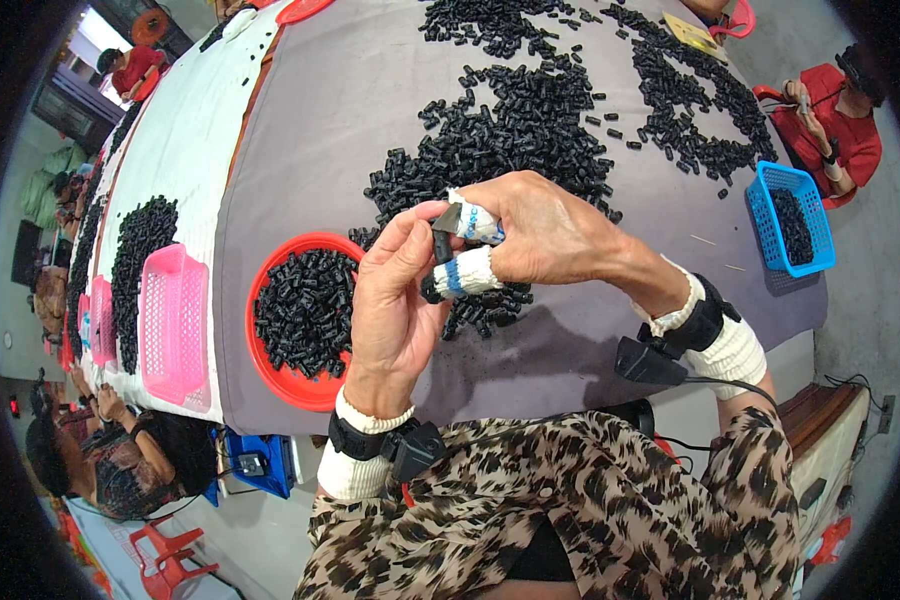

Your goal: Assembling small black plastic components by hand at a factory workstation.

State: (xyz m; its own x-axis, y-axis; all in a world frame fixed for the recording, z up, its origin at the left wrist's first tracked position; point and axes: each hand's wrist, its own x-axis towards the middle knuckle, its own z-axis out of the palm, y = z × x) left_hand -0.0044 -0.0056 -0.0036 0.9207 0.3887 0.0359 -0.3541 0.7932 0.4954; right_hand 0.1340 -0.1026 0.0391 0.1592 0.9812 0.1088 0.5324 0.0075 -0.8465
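Observation:
In front of me, my left hand (395,290) pinches a small black cylindrical piece (442,246) between thumb and fingers. Close against it, my right hand (555,230) is closed round a small grey blade (450,217), whose flat tip touches or nearly touches the piece. White finger wraps (468,272) with blue marks cover the thumb and a finger of the right hand. Beyond both hands spreads a large heap of similar black pieces (515,135). Beside my left wrist stands a red round basin (253,330) filled with such pieces (305,305).
A blue basket (825,262) with black pieces stands at the table's right edge, near a person in red (850,140). Pink baskets (175,320) and more heaps line the white-covered table (195,150) at left. Another person (100,450) sits at lower left. A cable (720,382) trails from my right wrist.

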